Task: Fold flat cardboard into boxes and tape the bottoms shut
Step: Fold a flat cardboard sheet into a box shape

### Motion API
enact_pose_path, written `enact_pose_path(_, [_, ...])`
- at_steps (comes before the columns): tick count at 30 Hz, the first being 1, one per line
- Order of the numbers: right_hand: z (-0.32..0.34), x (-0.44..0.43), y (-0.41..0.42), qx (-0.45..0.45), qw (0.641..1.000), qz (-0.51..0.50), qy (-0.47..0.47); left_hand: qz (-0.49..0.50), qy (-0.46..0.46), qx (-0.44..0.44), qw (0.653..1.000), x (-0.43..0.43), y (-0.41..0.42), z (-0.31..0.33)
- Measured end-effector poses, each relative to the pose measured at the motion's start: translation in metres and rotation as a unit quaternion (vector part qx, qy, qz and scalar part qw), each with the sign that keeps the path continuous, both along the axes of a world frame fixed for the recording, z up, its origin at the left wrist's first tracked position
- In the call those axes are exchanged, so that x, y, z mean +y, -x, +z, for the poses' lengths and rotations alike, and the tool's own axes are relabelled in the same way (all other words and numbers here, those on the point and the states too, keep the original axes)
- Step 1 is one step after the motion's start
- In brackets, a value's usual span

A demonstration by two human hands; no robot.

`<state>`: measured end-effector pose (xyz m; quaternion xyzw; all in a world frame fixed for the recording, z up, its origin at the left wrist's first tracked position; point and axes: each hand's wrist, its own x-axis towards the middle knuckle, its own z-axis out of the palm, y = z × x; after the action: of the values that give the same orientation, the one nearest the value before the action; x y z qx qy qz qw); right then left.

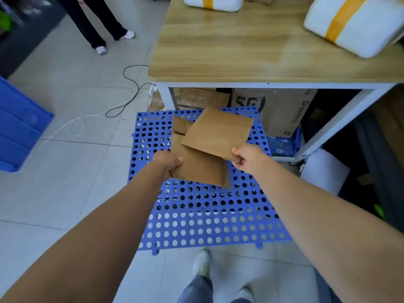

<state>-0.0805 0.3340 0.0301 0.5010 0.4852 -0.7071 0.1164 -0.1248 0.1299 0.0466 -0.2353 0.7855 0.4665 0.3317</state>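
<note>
Both my arms reach down over a blue perforated mat (196, 219) on the floor. My right hand (247, 157) pinches the near corner of a flat brown cardboard piece (218, 132), lifted and tilted above the mat. My left hand (167, 162) grips the left edge of a second flat cardboard piece (199, 167) that lies lower, partly under the first. More folded cardboard flaps (180, 125) show behind them. No tape is in view.
A wooden table (240, 51) with white legs stands just beyond the mat, with white foam packages (358, 25) banded in yellow on top. Cardboard boxes (277, 110) sit under it. A blue crate (19, 127) stands left, cables (126, 101) cross the floor, and another person's legs (96, 25) stand far left.
</note>
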Motion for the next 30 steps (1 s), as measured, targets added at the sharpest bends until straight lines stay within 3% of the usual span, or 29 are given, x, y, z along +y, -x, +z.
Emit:
enact_pose_path(4, [0.072, 0.017, -0.042, 0.022, 0.999, -0.004, -0.044, -0.080, 0.050, 0.033, 0.995, 0.017, -0.036, 0.066])
enact_pose_path(10, [0.187, 0.058, -0.120, 0.077, 0.983, -0.034, -0.163, -0.207, 0.027, 0.081, 0.975, 0.072, -0.075, 0.165])
enact_pose_path(14, [0.257, 0.088, -0.186, 0.063, 0.943, -0.050, -0.324, -0.320, -0.021, 0.118, 0.940, 0.129, -0.104, 0.217])
enact_pose_path(17, [0.296, 0.103, -0.245, 0.044, 0.909, -0.109, -0.399, -0.399, -0.068, 0.093, 0.910, 0.165, -0.134, 0.251])
enact_pose_path(22, [0.329, 0.099, -0.356, 0.018, 0.865, -0.266, -0.424, -0.499, -0.139, 0.070, 0.852, 0.212, -0.212, 0.277])
enact_pose_path(30, [0.341, 0.051, -0.611, -0.088, 0.735, -0.539, -0.402, -0.709, -0.172, 0.014, 0.683, 0.270, -0.429, 0.287])
